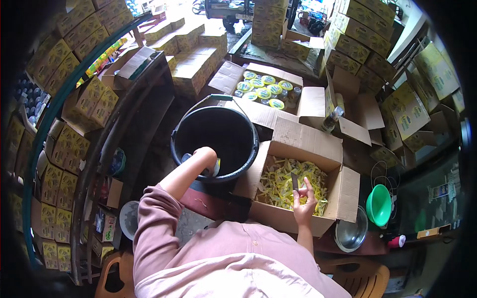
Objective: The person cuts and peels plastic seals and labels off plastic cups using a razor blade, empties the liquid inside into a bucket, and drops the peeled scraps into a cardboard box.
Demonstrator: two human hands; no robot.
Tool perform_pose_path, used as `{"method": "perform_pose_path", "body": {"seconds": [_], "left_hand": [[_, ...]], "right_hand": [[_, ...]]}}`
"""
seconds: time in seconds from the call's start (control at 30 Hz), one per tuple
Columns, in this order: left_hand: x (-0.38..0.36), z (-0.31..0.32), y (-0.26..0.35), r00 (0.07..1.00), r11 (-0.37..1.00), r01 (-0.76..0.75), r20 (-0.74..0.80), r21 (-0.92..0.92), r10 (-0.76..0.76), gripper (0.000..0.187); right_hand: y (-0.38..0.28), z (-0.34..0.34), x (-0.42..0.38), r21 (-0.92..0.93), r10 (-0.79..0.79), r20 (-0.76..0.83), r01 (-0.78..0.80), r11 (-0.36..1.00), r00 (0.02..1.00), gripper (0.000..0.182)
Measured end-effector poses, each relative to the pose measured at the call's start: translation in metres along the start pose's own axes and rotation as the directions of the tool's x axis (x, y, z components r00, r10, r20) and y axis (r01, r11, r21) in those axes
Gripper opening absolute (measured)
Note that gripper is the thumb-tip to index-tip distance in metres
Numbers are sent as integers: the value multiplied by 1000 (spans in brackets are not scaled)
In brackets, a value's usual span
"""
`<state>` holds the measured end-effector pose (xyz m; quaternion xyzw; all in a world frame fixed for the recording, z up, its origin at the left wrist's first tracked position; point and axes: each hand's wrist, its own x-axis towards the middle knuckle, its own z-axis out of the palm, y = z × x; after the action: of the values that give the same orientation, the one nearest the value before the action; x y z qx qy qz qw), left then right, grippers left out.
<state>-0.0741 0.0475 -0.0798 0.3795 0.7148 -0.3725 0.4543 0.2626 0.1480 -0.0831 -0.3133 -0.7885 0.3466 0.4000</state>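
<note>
My left hand is closed at the near rim of a black bucket, around a small bottle or jar with a pale and yellow end; the rest of it is mostly covered by my fingers. Over an open cardboard box, my right hand grips a knife with its dark blade pointing up and away from me. Several yellow and clear plastic strips fill that box beneath the knife. The bucket's wire handle rests against its far side.
Beyond stands an open carton of jars with yellow-green tops. Right of it, a bottle leans by another open carton. A green bowl and a metal bowl sit at right. Stacked cartons surround the workplace.
</note>
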Motion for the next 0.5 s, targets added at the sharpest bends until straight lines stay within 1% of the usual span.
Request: {"method": "perform_pose_path", "body": {"seconds": [0.03, 0.07, 0.1, 0.13, 0.17, 0.2, 0.3, 0.33, 0.37, 0.43, 0.5], "left_hand": [[1, -2, -9, 1000, 997, -2, -3, -77, 2, 52], [3, -9, -15, 966, 981, 23, -248, -192, -71, 54], [-36, -15, -12, 933, 989, 30, -352, -142, -79, 54], [-23, -8, -16, 988, 990, 3, -154, -143, -25, 54], [-10, -1, -19, 998, 989, -25, 49, -149, 32, 53], [-19, 0, -13, 999, 998, -36, -41, -59, 34, 56], [-46, -6, -13, 963, 986, 94, -240, -136, -125, 59], [-37, -3, -15, 949, 992, 127, -291, -12, -125, 57], [-1, 5, -25, 1000, 999, 10, -11, -33, -10, 54], [-13, 4, -16, 998, 999, 25, -59, 34, -23, 55], [-32, -2, -12, 982, 996, 90, -163, -16, -92, 56]], "right_hand": [[1, 1, 1, 4, 1, 0, -1, 1000, 1000, 50], [0, 1, 2, 5, 1, 3, -1, 1000, 1000, 50], [-1, 2, 4, 8, 0, 6, 0, 1000, 1000, 50], [-5, 2, 6, 4, 14, 13, -14, 1000, 1000, 50], [-8, 4, 8, 6, -8, 6, 8, 1000, 1000, 49], [-11, 5, 9, 4, -31, 1, 31, 999, 1000, 49], [-22, 7, 15, 10, -70, -14, 70, 997, 997, 48], [-25, 8, 13, 14, -71, -17, 71, 997, 997, 47], [-26, 9, 11, 19, -66, -14, 66, 998, 998, 47], [-28, 9, 10, 23, -64, -5, 64, 998, 998, 47], [-34, 7, 9, 32, -56, -11, 56, 998, 998, 46]]}}
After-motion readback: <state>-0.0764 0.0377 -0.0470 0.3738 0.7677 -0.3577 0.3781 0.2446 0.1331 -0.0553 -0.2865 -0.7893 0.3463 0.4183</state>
